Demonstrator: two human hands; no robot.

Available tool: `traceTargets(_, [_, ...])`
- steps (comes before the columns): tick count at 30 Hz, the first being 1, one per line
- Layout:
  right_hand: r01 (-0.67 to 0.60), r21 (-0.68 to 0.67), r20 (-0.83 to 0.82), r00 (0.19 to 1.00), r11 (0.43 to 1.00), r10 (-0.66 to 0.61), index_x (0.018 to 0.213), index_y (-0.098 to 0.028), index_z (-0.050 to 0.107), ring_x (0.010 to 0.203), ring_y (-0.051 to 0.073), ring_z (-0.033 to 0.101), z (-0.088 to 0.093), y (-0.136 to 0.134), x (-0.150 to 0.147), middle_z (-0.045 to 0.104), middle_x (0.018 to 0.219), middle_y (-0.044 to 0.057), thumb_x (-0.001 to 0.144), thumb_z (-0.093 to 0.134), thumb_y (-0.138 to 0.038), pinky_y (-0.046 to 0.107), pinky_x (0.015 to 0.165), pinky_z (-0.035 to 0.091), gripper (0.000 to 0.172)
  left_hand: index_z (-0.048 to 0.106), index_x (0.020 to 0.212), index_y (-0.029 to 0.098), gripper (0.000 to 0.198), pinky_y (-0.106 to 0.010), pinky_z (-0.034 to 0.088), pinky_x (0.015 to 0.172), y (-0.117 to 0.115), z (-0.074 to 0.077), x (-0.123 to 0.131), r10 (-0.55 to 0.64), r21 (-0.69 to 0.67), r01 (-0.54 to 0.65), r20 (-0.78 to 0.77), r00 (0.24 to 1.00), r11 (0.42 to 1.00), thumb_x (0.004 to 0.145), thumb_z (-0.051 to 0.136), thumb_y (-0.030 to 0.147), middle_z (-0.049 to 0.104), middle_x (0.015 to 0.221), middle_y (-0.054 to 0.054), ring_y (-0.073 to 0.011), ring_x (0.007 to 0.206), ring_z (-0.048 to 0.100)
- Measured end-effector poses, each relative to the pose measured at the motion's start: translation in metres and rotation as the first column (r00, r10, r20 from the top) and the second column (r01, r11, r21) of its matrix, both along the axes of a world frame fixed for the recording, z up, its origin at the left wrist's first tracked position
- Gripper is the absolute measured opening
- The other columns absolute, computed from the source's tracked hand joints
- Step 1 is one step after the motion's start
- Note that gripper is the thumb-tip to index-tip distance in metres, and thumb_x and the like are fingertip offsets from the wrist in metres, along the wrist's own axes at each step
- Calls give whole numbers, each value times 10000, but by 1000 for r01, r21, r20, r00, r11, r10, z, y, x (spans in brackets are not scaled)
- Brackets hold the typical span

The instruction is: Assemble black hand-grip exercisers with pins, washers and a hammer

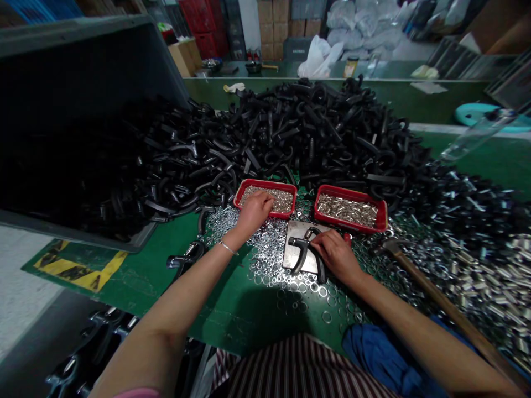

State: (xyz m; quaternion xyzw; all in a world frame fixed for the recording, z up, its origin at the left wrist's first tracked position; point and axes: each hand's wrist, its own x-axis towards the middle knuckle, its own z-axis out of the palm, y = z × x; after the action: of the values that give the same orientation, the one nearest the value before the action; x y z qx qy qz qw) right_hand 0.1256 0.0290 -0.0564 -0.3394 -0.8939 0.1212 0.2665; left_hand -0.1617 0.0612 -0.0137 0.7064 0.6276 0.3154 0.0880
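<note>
My left hand [258,209] is over the left red tray [296,200], its fingertips pinched together at the small silvery metal pieces [283,200] inside. Whatever lies between those fingertips is too small to make out. On a flat metal plate [292,257] lies a black curved two-armed part [301,257] with bright metal at its upper end. My right hand [335,251] has its fingers closed on this part near the top. Loose metal rings [265,251] surround the plate. The right red tray [384,216], holding short metal pins [348,210], stands just beyond my right hand.
A large heap of black curved parts [307,121] spills from a tipped grey crate [166,61] at left. A hammer [431,287] rests at right, beside metal cylinders [489,282]. Farther right lie a clear plastic bottle [477,135] and more black parts [468,204].
</note>
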Motion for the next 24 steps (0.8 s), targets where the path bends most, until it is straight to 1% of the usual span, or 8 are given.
traceTargets(3, [-14, 45, 87, 996, 999, 10, 935, -157, 623, 927, 244, 577, 1, -2, -1, 670, 935, 109, 1005, 492, -252, 384, 838, 493, 176, 696, 902, 131, 205, -381, 461, 917, 16, -3, -6, 34, -69, -49, -197, 980, 996, 946, 505, 191, 693, 963, -115, -246, 949, 625])
traceTargets(7, [33, 73, 145, 988, 997, -43, 944, -154, 629, 934, 253, 570, 2, -4, -3, 661, 939, 119, 1008, 475, -229, 381, 823, 500, 183, 707, 928, 118, 256, -409, 446, 935, 30, -5, -12, 61, -124, -121, -405, 912, 985, 953, 461, 183, 683, 989, -154, -278, 998, 621])
traceTargets(13, [18, 73, 181, 983, 997, -31, 929, -151, 633, 927, 254, 572, 6, -8, -7, 667, 941, 128, 1012, 463, -234, 391, 820, 509, 207, 692, 1038, 81, 265, -391, 473, 897, 36, -8, -9, 91, -173, -214, -537, 839, 961, 930, 453, 114, 671, 1055, -188, -282, 995, 641])
traceTargets(18, [-70, -33, 118, 990, 997, 73, 1014, -164, 642, 973, 260, 585, 7, -3, -5, 681, 1006, 132, 1016, 443, -237, 409, 834, 518, 212, 668, 1032, 23, 304, -387, 477, 889, 35, -9, 0, 144, -165, -279, -559, 817, 946, 909, 390, 35, 675, 1052, -218, -291, 1012, 644])
traceTargets(20, [-103, -108, 41, 993, 989, 108, 1113, -188, 623, 1036, 250, 600, 11, 0, 12, 680, 1087, 118, 1017, 446, -257, 417, 888, 513, 213, 650, 1046, 20, 301, -390, 474, 890, 33, -10, -2, 191, -121, -296, -529, 827, 947, 917, 379, 38, 672, 1051, -221, -289, 1010, 642])
traceTargets(21, [-75, -126, 11, 997, 989, 77, 1164, -202, 602, 1069, 250, 602, 14, 1, 27, 672, 1131, 114, 1015, 455, -277, 426, 916, 504, 222, 642, 1049, 28, 291, -389, 472, 889, 31, -11, -5, 220, -91, -305, -503, 835, 948, 925, 380, 50, 672, 1046, -216, -285, 1001, 642])
traceTargets(22, [-11, -122, 1, 1000, 992, 11, 1200, -212, 580, 1091, 257, 602, 18, 1, 46, 662, 1162, 115, 1010, 465, -303, 442, 934, 495, 240, 636, 1046, 43, 277, -385, 472, 887, 29, -12, -9, 247, -64, -314, -478, 843, 947, 936, 383, 70, 674, 1037, -205, -279, 988, 641])
traceTargets(24, [218, -10, 37, 975, 976, -217, 1197, -205, 559, 1069, 304, 601, 27, -4, 92, 648, 1149, 149, 992, 488, -363, 491, 922, 475, 268, 627, 1018, 84, 234, -374, 473, 878, 23, -12, -15, 283, -13, -316, -405, 869, 949, 954, 405, 117, 677, 1001, -174, -262, 949, 640])
